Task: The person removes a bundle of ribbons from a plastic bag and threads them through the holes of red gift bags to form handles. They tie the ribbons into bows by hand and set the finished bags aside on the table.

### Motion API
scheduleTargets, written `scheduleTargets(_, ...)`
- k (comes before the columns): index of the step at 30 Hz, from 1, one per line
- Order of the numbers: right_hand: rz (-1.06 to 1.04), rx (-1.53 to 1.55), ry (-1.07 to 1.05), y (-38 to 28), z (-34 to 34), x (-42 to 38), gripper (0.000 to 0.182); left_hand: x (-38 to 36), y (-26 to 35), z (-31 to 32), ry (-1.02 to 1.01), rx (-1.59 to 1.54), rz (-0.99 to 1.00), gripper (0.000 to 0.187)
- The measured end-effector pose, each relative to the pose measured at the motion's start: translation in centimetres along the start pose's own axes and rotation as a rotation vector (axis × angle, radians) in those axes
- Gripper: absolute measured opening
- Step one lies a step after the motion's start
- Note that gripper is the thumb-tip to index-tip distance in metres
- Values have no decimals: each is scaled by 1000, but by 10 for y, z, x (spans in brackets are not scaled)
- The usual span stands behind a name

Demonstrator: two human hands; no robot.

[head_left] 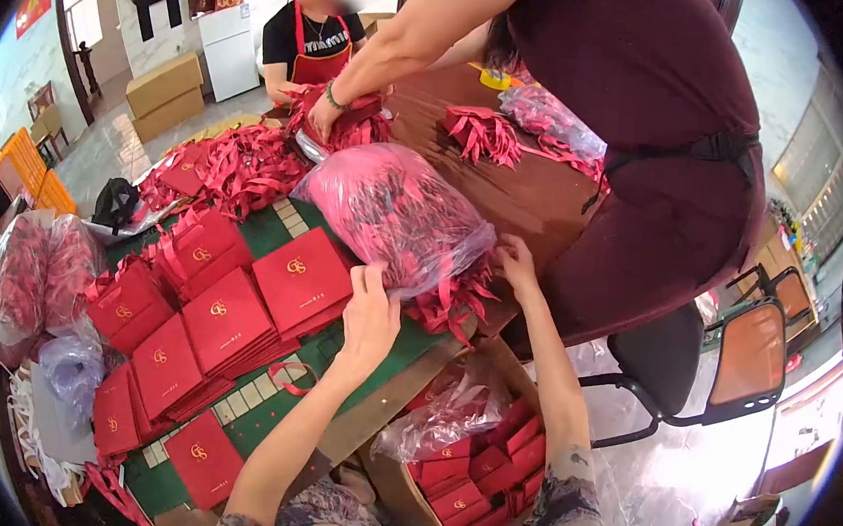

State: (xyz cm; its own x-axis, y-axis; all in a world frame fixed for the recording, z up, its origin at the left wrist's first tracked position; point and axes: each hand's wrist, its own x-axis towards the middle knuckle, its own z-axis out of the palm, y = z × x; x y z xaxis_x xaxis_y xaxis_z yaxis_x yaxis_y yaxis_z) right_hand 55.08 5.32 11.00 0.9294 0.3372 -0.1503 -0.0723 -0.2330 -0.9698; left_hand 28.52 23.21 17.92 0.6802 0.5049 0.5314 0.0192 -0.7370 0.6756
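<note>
A clear plastic bag (pixel 396 203) full of red ribbons lies on the table in front of me, its mouth towards me. My left hand (pixel 370 323) is closed on the bag's near left edge, fingers curled at the plastic. At the right edge of the mouth, my right hand (pixel 516 268) pinches the plastic between thumb and fingers. Red ribbons (pixel 453 304) spill out of the opening between my hands. Left of my left hand, red paper bags (pixel 303 279) with gold lettering lie in stacks, and a loose red ribbon loop (pixel 293 378) rests near my forearm.
A cardboard box (pixel 396 491) holding red bags and crumpled plastic stands below the table edge. A person in dark red (pixel 642 181) leans across from the right, beside a chair (pixel 747 364). Another person in a red apron (pixel 320 65) sits opposite. Ribbon piles (pixel 252 168) lie at the back left.
</note>
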Motion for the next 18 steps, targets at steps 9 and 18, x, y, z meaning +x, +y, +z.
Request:
scheduleTargets(9, -721, -8, 58, -69, 50, 35, 8, 52, -35, 6, 21, -930, -502, 9)
scheduleTargets(18, -678, -207, 188, -142, 96, 25, 11, 75, -41, -10, 80, 10, 193, 20)
